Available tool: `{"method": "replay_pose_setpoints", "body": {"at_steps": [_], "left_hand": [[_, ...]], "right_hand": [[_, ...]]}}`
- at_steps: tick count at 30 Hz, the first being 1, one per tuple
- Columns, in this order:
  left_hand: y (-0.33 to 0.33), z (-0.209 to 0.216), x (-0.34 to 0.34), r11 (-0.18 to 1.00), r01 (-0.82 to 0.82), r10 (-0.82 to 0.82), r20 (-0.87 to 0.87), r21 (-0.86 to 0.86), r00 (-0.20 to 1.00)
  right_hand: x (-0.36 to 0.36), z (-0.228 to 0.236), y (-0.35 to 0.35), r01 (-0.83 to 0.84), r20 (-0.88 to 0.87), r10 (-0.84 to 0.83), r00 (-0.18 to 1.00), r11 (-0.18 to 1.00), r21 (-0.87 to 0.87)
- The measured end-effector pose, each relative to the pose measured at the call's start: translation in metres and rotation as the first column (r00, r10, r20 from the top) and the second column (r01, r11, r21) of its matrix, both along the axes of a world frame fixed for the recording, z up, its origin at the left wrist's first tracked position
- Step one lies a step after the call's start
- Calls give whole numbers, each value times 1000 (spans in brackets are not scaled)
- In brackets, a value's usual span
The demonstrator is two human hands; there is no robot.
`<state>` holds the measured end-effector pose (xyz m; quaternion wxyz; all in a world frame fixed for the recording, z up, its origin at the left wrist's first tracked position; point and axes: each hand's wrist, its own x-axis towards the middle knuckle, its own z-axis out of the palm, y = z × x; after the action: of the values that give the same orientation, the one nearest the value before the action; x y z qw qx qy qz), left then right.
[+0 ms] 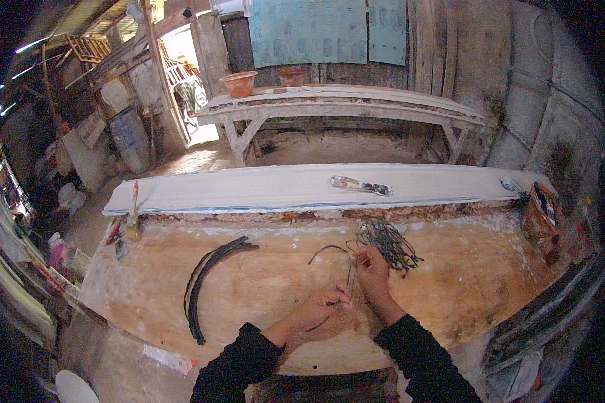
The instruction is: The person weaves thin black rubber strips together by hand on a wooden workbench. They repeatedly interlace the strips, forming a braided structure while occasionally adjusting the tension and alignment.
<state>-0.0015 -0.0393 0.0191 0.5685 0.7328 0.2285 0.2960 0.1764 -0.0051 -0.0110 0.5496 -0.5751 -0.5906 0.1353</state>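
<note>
Over the wooden tabletop, my left hand (326,303) and my right hand (371,269) are close together, both with fingers pinched. A thin dark strip (349,274) runs between them, gripped by both. One thin curved strip (327,248) arches to the left of my right hand; whether it joins the held one, I cannot tell. Just beyond that hand lies a tangled pile of thin dark strips (388,245). Below my left hand a short dark piece (317,325) shows, partly hidden. Farther left, a curved bundle of black strips (198,285) rests on the wood.
A long white-coated board (249,188) spans the table's far side, with a stained putty knife (361,186) on it. A brush (134,221) stands at the left end, an orange-brown container (541,215) at the right. Behind, a bench (343,101) carries two terracotta-coloured pots (239,84).
</note>
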Motion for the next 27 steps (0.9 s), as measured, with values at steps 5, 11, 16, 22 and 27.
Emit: {"method": "replay_pose_setpoints", "body": {"at_steps": [5,11,16,22,27], "left_hand": [[-3,-9,1,994,40,-34,70,-99,997],[-6,5,0,987,-41,39,-13,-158,999],[14,-6,-7,943,-272,244,160,193,957],[31,14,-18,712,-532,666,198,-459,719],[74,-41,-42,559,-715,825,193,-420,532]], "right_hand": [[-10,11,-6,-35,-4,35,999,999,26],[-3,10,-4,1,-109,-8,994,998,-67],[-3,13,-2,73,-149,-78,986,997,-40],[3,2,-3,-27,-140,24,990,999,-19],[-31,30,-40,-678,-405,569,716,704,-211]]}}
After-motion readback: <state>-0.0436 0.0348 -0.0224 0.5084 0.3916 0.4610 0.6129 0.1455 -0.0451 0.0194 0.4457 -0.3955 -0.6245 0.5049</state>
